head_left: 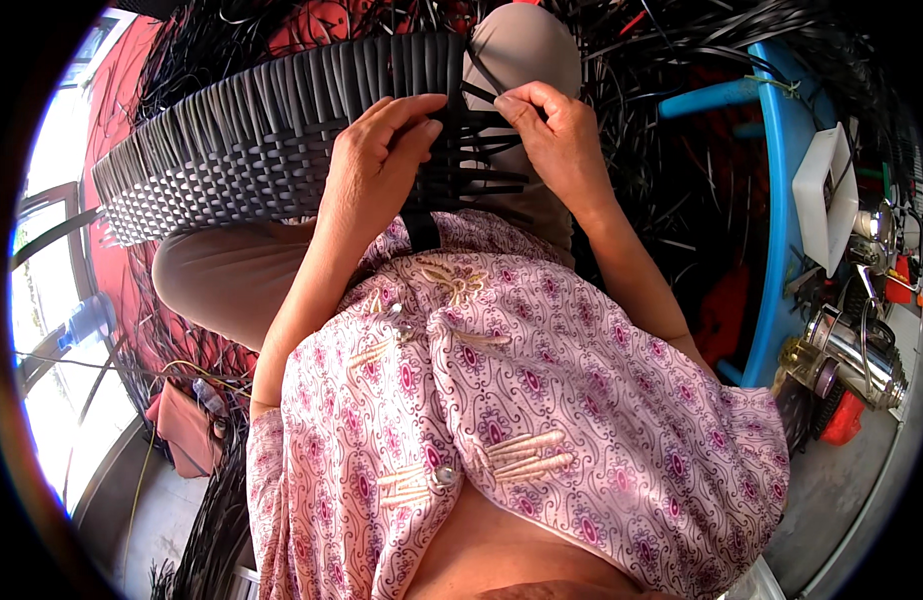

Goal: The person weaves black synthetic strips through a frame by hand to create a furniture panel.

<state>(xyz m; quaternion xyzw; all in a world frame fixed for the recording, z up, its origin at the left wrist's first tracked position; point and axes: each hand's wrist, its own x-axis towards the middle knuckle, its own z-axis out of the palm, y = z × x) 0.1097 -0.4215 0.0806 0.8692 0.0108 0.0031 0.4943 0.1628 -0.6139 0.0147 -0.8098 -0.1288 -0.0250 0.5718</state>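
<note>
A dark grey and black woven panel (pixel 251 165) lies across my lap, with wrapped vertical bands along its far edge and a tight basket weave nearer me. Loose ends of flat black strip (pixel 496 188) stick out from its right end. My right hand (pixel 558 140) pinches one short black strip (pixel 478 93) between thumb and forefinger, just off that end. Over the panel's right part is my left hand (pixel 376 155), its forefinger stretched out and its thumb apart from it at the weave. The other left fingers are mostly hidden.
Tangled black strips (pixel 641 200) cover much of the red floor. To the right stands a blue stool or frame (pixel 776 220) with a white tray (pixel 824 195), and a metal flask (pixel 856 350) beside it. A plastic bottle (pixel 86 320) and a pink cloth (pixel 186 430) are at left.
</note>
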